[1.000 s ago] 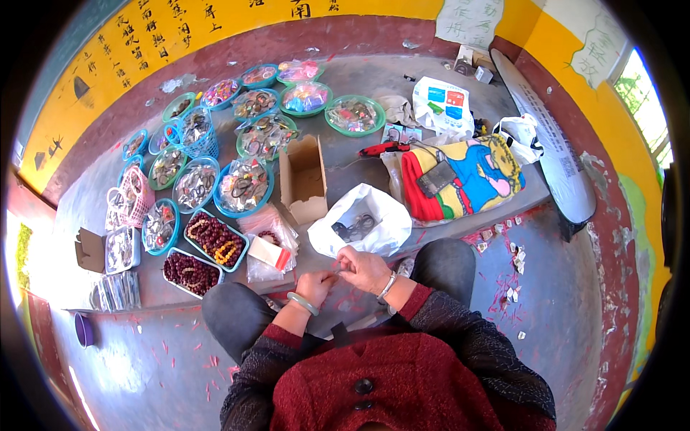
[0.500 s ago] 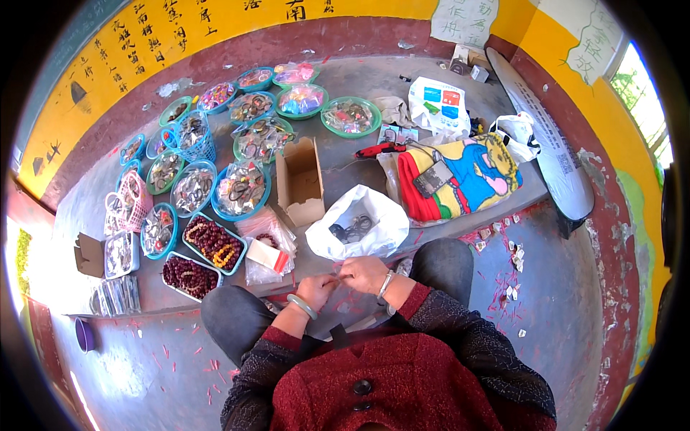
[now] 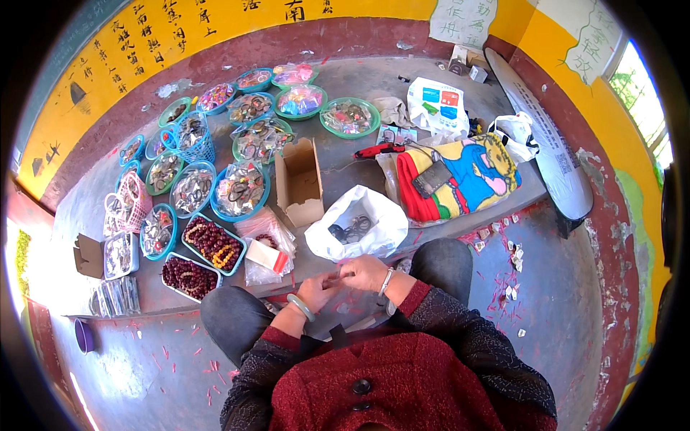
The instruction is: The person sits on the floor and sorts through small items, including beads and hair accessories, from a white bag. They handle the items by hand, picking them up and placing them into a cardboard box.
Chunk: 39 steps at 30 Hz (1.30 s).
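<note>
My left hand [image 3: 318, 289] and my right hand [image 3: 365, 272] meet close together over my lap, at the front edge of a low grey platform [image 3: 338, 154]. Their fingertips pinch something small between them; it is too tiny to identify. A pale green bangle sits on my left wrist and a silvery one on my right. Just beyond my hands lies an open white plastic bag [image 3: 357, 224] with dark rings inside. An open cardboard box [image 3: 300, 181] stands left of the bag.
Several round bowls and trays of beads and bracelets [image 3: 215, 241] cover the platform's left half. A colourful cartoon cloth [image 3: 460, 176] with a dark wallet lies at right, a red-handled tool [image 3: 379, 149] behind it. Paper scraps litter the floor at right.
The view has shifted slightly, so the platform and bag sit a little lower in the picture. My hands stay together in the same spot, fingers still working.
</note>
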Each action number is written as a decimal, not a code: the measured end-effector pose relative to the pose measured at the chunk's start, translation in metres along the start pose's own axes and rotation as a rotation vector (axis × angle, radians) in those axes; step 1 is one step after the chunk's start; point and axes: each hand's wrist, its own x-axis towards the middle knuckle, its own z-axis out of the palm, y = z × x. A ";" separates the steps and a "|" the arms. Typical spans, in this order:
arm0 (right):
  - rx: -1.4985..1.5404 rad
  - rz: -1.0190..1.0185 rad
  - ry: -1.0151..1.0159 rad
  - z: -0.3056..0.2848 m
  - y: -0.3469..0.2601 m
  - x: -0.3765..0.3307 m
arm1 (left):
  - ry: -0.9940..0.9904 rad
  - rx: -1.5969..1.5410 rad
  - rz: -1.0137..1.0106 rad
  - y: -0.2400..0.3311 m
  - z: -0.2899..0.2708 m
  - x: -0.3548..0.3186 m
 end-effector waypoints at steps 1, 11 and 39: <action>0.015 -0.011 0.032 0.000 0.000 0.000 | -0.015 0.029 -0.005 -0.007 -0.001 0.003; 0.161 -0.034 -0.079 0.000 0.005 0.000 | -0.122 0.303 -0.057 0.009 -0.005 0.001; 0.307 0.104 -0.312 -0.002 0.002 0.001 | -0.229 0.080 -0.176 0.049 -0.002 -0.007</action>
